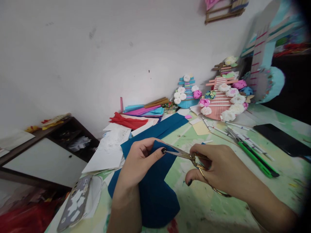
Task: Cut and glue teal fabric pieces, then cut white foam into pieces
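Deep blue sheet (157, 146), matte and evenly coloured, is pinched between my left fingers (155, 156), the thumb pressed along its near face and the others curled behind. It carries one flat tone throughout, with a crisp edge rising above my thumb. I hold it up over the bench (206, 200), near the middle of my view. My right fingers (201, 149) are curled about the scissors (181, 154), the thumb spread well apart from the rest. The silver blades are a little parted, their tips close by my dark left thumbnail, with blue showing between them; the loops of the handles are gold-coloured.

Under my left forearm (127, 207) lies a broad blue cutout (159, 202) of the same tone, rounded at the bottom, with a sharp notch in its right side. Whether it joins the piece I am pinching I cannot tell, because my left fingers cover that spot. Beyond them a long blue strip (167, 127) with straight edges slants across the bench. Crumpled red paper (128, 123) lies near its far left side, and a white sheet (107, 149) lies nearer me. On my right are a green cutter (257, 158) and a black phone (279, 139). By the wall (109, 58) a blue lute shape (188, 103) and a pink lute shape (220, 102) stand upright, trimmed with flowers.
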Tool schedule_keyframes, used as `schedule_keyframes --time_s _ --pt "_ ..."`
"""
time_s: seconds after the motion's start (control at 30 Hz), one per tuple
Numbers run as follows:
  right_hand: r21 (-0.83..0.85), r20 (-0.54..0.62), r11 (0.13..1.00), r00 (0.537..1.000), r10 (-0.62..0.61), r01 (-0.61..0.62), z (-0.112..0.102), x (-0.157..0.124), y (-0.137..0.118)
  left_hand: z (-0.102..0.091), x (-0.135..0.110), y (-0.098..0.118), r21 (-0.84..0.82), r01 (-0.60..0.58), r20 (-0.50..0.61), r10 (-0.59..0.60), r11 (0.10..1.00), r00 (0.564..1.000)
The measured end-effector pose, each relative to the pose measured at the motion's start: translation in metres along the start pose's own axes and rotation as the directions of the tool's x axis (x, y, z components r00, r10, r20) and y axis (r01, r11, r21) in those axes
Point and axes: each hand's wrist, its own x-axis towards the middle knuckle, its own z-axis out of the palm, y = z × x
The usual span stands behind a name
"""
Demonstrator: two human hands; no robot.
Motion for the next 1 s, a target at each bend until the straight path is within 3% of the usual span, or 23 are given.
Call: schedule_keyframes --time_s 0.87,1.0 --pt "0.061 -0.081 0.996 0.995 -0.056 0.061 0.007 -0.001 0.01 0.0 0.0 0.0 0.037 -0.011 -0.005 0.011 0.999 1.0" --pt "0.071 -0.151 0.994 0.986 -0.066 0.078 0.005 -0.001 0.011 -0.001 -0.001 0.0 0.016 0.011 -0.009 -0.011 1.0 1.0"
